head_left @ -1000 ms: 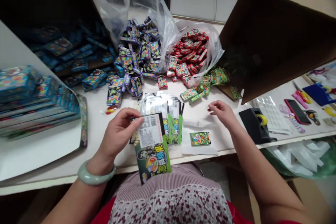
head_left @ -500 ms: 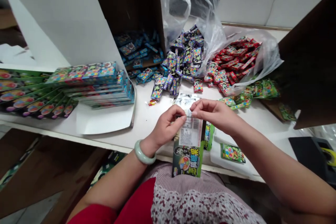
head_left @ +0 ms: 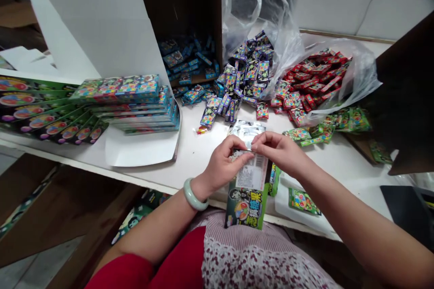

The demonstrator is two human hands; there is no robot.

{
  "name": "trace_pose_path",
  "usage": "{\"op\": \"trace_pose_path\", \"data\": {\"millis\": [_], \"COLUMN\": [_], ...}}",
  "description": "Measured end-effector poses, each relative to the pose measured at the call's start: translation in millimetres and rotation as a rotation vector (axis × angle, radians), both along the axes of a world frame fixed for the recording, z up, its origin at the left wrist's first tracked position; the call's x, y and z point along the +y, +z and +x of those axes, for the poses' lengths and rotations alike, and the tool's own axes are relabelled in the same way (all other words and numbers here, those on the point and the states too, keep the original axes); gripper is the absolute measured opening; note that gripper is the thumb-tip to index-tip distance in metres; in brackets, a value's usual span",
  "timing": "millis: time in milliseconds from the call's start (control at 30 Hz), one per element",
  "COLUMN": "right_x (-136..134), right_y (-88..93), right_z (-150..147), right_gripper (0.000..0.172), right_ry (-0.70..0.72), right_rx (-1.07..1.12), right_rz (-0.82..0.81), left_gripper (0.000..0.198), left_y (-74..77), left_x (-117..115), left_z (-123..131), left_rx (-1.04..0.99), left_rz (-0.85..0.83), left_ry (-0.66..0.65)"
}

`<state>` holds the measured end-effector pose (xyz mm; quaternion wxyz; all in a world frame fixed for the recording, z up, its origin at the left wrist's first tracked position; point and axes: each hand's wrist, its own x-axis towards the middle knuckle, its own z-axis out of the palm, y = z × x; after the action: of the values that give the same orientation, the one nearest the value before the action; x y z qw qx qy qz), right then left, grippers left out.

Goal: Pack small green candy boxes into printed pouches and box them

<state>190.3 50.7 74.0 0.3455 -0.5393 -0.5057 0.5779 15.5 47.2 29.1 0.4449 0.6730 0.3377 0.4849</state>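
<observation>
Green candy packet point(head_left: 244, 207), hanging upright over the front edge of the counter point(head_left: 190, 162), pinched closed at its top by left hand point(head_left: 224, 165) and right hand point(head_left: 280, 151); risk: a slack pinch could drop it, an uneven pull tear it.

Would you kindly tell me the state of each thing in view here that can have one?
Green printed candy packet: held up by its top edge.
Left hand: pinching the packet's top.
Right hand: pinching the same top, beside the left hand.
Clear plastic bag: lying open, red candy packets spilling out.
Stack of flat blue candy boxes: neatly piled.
Brown cardboard box: open, holding loose blue packets.
</observation>
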Motion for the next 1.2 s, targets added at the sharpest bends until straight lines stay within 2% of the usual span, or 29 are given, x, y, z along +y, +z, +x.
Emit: {"op": "trace_pose_path", "data": {"millis": [133,233,300,367,433,467,533,567,600,667,733,833,967,1033,1200], "right_x": [8,17,22,26,25,24,20,18,15,9,3,-6,-16,-19,-26], "right_y": [5.0,5.3,0.9,-6.9,-17.0,-22.6,-34.5,-40.7,-46.7,-58.0,-67.3,-76.7,-83.8,-86.4,-91.8], "right_z": [-1,-3,1,15,43,61,104,125,144,175,191,197,195,193,184], "right_gripper": [0.008,0.006,0.010,0.010,0.009,0.010,0.014,0.016,0.017,0.017,0.019,0.022,0.019,0.023,0.034], "right_ry": [0.064,0.220,0.324,0.388,0.344,0.264,0.014,-0.063,-0.095,-0.121,-0.115,-0.111,-0.235,-0.294,-0.279], "right_rx": [0.090,0.227,0.266,0.210,-0.040,-0.238,-0.683,-0.786,-0.839,-0.887,-0.892,-0.860,-0.774,-0.682,-0.342], "right_rz": [-0.281,-0.514,-0.551,-0.438,-0.160,0.004,0.295,0.317,0.320,0.316,0.319,0.312,0.251,0.185,0.013], "left_gripper": [0.019,0.024,0.023,0.018,0.015,0.015,0.016,0.015,0.015,0.016,0.018,0.023,0.041,0.052,0.066], "left_y": [4.6,14.3,21.2,25.8,26.1,24.4,18.0,13.7,9.1,-0.3,-9.2,-20.9,-32.6,-35.8,-41.8], "left_x": [-1,0,3,7,15,20,31,37,43,51,54,50,41,37,30], "left_z": [-2,-1,0,-3,-10,-15,-26,-30,-33,-36,-35,-34,-43,-49,-60], "left_rx": [0.083,0.198,0.262,0.294,0.298,0.284,0.180,0.097,0.010,-0.135,-0.201,-0.212,-0.047,0.085,0.396], "left_rz": [0.077,0.139,0.158,0.131,0.026,-0.052,-0.224,-0.311,-0.390,-0.537,-0.661,-0.737,-0.788,-0.789,-0.673], "left_ry": [-0.001,-0.056,-0.137,-0.198,-0.131,-0.031,0.239,0.353,0.434,0.494,0.468,0.438,0.357,0.295,0.214]}}
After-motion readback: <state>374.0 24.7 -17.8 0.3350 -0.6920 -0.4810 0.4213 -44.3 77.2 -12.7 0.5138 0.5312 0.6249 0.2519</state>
